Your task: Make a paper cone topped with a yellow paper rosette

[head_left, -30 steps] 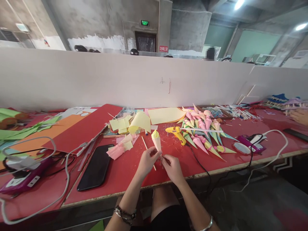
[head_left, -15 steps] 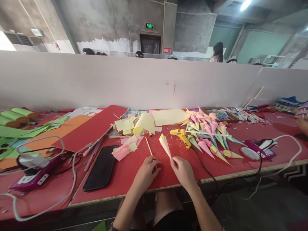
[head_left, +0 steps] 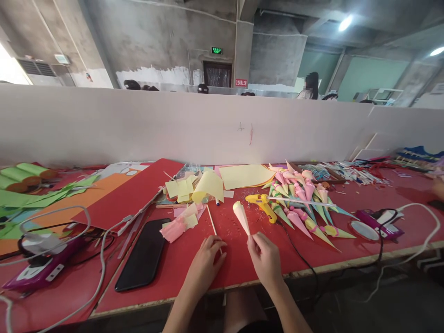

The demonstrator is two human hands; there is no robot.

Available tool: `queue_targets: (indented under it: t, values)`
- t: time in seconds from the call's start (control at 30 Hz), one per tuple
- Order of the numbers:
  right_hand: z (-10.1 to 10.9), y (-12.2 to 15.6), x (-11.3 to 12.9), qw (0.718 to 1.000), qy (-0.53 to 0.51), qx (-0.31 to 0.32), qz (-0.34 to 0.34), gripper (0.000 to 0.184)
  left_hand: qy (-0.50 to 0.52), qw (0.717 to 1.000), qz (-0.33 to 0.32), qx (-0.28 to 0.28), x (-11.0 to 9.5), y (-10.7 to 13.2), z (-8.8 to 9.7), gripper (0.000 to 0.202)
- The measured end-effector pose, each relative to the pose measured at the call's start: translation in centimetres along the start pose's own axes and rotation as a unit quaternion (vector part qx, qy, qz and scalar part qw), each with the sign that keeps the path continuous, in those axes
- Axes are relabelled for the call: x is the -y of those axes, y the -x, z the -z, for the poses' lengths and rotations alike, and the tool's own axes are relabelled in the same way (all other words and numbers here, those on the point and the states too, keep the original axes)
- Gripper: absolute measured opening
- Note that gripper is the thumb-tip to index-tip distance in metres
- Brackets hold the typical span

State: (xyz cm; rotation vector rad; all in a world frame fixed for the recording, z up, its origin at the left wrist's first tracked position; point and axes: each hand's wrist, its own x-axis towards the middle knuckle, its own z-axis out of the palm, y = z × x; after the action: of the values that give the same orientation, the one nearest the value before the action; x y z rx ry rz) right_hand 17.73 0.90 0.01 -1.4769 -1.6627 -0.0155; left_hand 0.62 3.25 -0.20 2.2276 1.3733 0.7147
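Phone (head_left: 142, 256) left of stick (head_left: 211, 220) — glue gun (head_left: 262, 202) right, cone pile (head_left: 305, 196) farther right.

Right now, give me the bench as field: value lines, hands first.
left hand: at the near end of a thin stick, grip unclear
right hand: holding a pale paper cone by its narrow end
glue gun: yellow, beyond the right hand
cone pile: pink, yellow and green, right of the glue gun
phone: black, left of the left hand
table: red
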Motion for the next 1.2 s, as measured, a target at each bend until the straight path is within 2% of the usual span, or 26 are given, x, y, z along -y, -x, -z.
queue_targets:
  t: [0.13, 0.27, 0.47, 0.67, 0.77, 0.83, 0.97, 1.1, 1.2]
  values:
    - [-0.7, 0.6, -0.3, 0.997, 0.057, 0.041, 0.015, 0.033, -0.015, 1.0, 0.02, 0.01, 0.3, 0.1, 0.7, 0.022]
    - [-1.3, 1.2, -0.7, 0.993, 0.091, 0.075, 0.026, 0.03, -0.012, 0.999, 0.009, 0.032, 0.2, 0.4, 1.4, 0.027]
    - [-1.3, 1.3, -0.8, 0.989, 0.084, 0.114, 0.033, 0.026, -0.026, 0.996, 0.014, 0.086, -0.4, 1.0, 2.1, 0.049]
    - [-1.3, 1.3, -0.7, 0.986, 0.093, 0.137, 0.027, 0.026, -0.045, 0.992, 0.036, 0.108, -0.7, 1.4, 2.7, 0.045]
    - [-1.4, 1.3, -0.7, 0.985, 0.102, 0.139, 0.025, 0.026, -0.073, 0.992, 0.043, 0.089, -0.3, 0.5, 3.8, 0.043]
    - [-1.3, 1.2, -0.6, 0.984, 0.109, 0.143, 0.021, 0.026, -0.129, 0.989, 0.066, 0.042, 0.5, -0.4, 4.9, 0.04]
    - [-1.2, 1.2, -0.3, 0.982, 0.12, 0.143, 0.017, 0.025, -0.279, 0.953, 0.113, -0.029, 2.6, -2.0, 6.5, 0.04]
    - [-1.2, 1.3, -0.1, 0.983, 0.124, 0.135, 0.024, 0.024, -0.38, 0.912, 0.153, -0.032, 4.3, -2.8, 6.7, 0.045]
    - [-1.3, 1.2, -0.1, 0.982, 0.128, 0.137, 0.024, 0.025, -0.397, 0.901, 0.173, -0.022, 4.7, -3.6, 6.9, 0.047]
